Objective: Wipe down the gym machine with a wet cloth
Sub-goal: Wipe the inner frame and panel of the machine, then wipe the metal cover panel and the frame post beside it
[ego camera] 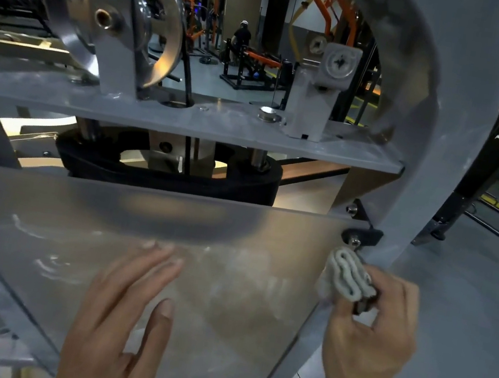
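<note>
The grey-painted steel gym machine frame [449, 130] fills the view, and its translucent plastic shield panel [147, 237], streaked with what seem to be wet smears, is being wiped. The left hand [118, 315] is laid flat and spread on the panel as a brace, holding nothing. The folded pale grey cloth [347, 279] is pinched in the right hand [373, 328] at the panel's upper right corner, just below a small black bolted bracket [362, 235]. Next, the cloth should probably be worked around that bracket and along the frame edge.
</note>
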The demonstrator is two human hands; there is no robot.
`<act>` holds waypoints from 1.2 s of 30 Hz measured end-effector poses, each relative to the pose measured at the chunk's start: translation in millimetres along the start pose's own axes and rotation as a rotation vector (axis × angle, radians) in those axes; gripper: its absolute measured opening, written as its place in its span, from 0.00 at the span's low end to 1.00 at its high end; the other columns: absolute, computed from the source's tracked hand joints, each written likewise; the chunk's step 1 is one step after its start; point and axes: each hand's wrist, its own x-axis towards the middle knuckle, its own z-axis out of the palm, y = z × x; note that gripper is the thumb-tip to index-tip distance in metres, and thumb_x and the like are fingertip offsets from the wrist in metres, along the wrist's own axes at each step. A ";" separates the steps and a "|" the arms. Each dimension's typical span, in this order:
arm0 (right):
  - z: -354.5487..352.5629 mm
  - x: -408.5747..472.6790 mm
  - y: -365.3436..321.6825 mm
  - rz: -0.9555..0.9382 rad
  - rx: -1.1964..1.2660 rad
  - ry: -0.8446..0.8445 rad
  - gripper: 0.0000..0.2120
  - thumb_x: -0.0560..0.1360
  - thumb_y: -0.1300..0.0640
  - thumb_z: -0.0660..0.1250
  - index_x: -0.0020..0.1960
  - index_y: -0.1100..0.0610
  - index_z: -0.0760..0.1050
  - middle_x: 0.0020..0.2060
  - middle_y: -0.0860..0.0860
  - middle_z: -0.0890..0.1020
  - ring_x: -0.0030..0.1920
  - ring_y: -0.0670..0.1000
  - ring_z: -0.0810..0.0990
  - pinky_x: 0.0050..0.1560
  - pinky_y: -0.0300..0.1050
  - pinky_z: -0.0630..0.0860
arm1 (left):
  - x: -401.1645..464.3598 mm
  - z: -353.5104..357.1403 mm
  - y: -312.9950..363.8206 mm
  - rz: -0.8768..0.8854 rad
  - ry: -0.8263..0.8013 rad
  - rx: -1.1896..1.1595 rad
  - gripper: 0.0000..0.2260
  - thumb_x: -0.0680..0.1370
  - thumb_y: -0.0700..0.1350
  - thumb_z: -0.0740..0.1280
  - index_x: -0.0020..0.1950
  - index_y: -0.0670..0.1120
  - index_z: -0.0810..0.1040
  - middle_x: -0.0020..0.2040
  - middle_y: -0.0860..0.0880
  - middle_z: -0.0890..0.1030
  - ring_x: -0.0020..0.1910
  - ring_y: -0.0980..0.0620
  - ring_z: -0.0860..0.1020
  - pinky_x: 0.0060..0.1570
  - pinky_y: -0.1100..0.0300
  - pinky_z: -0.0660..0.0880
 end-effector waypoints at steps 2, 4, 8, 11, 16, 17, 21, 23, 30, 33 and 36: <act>7.1 -7.2 -10.7 0.012 0.038 -0.008 0.08 0.70 0.67 0.70 0.49 0.63 0.81 0.43 0.51 0.76 0.42 0.40 0.75 0.42 0.27 0.69 | 4.0 -0.6 -8.7 0.074 -0.005 0.093 0.18 0.80 0.43 0.63 0.67 0.39 0.78 0.72 0.44 0.75 0.76 0.44 0.69 0.73 0.48 0.67; 19.6 -16.6 -25.4 0.017 0.068 -0.043 0.13 0.67 0.74 0.74 0.48 0.62 0.82 0.43 0.52 0.77 0.43 0.38 0.75 0.42 0.25 0.68 | 8.4 -1.1 -13.8 0.100 -0.004 0.165 0.20 0.80 0.44 0.62 0.70 0.37 0.75 0.75 0.42 0.71 0.78 0.41 0.66 0.73 0.40 0.66; 37.0 -26.6 -45.4 -0.100 0.106 -0.142 0.11 0.67 0.70 0.72 0.49 0.62 0.83 0.43 0.52 0.79 0.41 0.43 0.75 0.41 0.30 0.71 | 12.4 -2.0 -21.4 0.084 -0.041 0.216 0.23 0.81 0.46 0.60 0.74 0.38 0.71 0.79 0.42 0.67 0.80 0.43 0.62 0.78 0.39 0.58; 30.1 -18.4 -40.2 -0.118 0.104 -0.135 0.08 0.71 0.61 0.68 0.49 0.61 0.83 0.44 0.51 0.79 0.40 0.42 0.74 0.40 0.29 0.71 | 13.2 -2.2 -25.3 0.064 -0.078 0.236 0.24 0.82 0.47 0.59 0.76 0.39 0.70 0.80 0.43 0.66 0.81 0.44 0.60 0.80 0.42 0.54; 7.2 -0.7 -10.5 -0.050 0.020 0.002 0.10 0.71 0.64 0.70 0.52 0.63 0.81 0.45 0.52 0.78 0.40 0.46 0.72 0.42 0.31 0.71 | 15.0 -3.8 -27.0 0.059 -0.091 0.236 0.24 0.82 0.48 0.60 0.76 0.40 0.70 0.80 0.45 0.65 0.81 0.46 0.60 0.80 0.42 0.53; 7.9 -2.8 -11.4 -0.046 0.022 0.012 0.10 0.71 0.65 0.70 0.52 0.62 0.81 0.45 0.51 0.77 0.40 0.47 0.72 0.42 0.32 0.71 | 15.0 -3.8 -27.3 0.059 -0.090 0.235 0.23 0.82 0.48 0.60 0.76 0.40 0.70 0.80 0.45 0.66 0.81 0.46 0.60 0.80 0.41 0.53; 33.1 -25.9 -42.5 0.020 0.197 -0.022 0.17 0.65 0.70 0.69 0.50 0.55 0.81 0.45 0.45 0.76 0.42 0.42 0.76 0.39 0.38 0.76 | 15.3 -4.6 -28.9 0.064 -0.082 0.222 0.23 0.82 0.48 0.60 0.76 0.41 0.70 0.80 0.46 0.66 0.81 0.46 0.61 0.79 0.38 0.54; 48.4 -38.1 -59.4 -0.008 0.268 -0.099 0.20 0.65 0.71 0.70 0.50 0.52 0.80 0.44 0.45 0.76 0.42 0.42 0.77 0.37 0.42 0.77 | 16.3 -5.4 -30.4 0.064 -0.080 0.218 0.23 0.82 0.47 0.60 0.76 0.42 0.70 0.80 0.47 0.66 0.81 0.47 0.62 0.79 0.37 0.54; 40.0 -31.0 -52.8 -0.062 0.187 -0.138 0.11 0.68 0.66 0.70 0.48 0.57 0.83 0.41 0.50 0.78 0.39 0.40 0.76 0.39 0.32 0.72 | 18.1 -9.7 -32.5 0.071 -0.071 0.203 0.22 0.82 0.46 0.60 0.75 0.43 0.70 0.79 0.48 0.69 0.80 0.48 0.64 0.79 0.37 0.54; 19.3 -14.5 -34.5 -0.012 0.119 -0.021 0.11 0.71 0.58 0.67 0.50 0.61 0.82 0.42 0.49 0.75 0.43 0.35 0.75 0.45 0.23 0.69 | 18.3 -10.4 -32.7 0.076 -0.069 0.197 0.21 0.82 0.46 0.61 0.75 0.42 0.72 0.78 0.47 0.69 0.79 0.49 0.65 0.79 0.37 0.54; 19.3 -16.1 -33.5 0.016 0.129 0.010 0.10 0.71 0.61 0.68 0.52 0.61 0.81 0.41 0.50 0.74 0.41 0.41 0.76 0.42 0.29 0.74 | 18.6 -10.9 -33.3 0.073 -0.076 0.195 0.22 0.82 0.46 0.61 0.75 0.42 0.72 0.78 0.48 0.69 0.80 0.49 0.64 0.79 0.38 0.54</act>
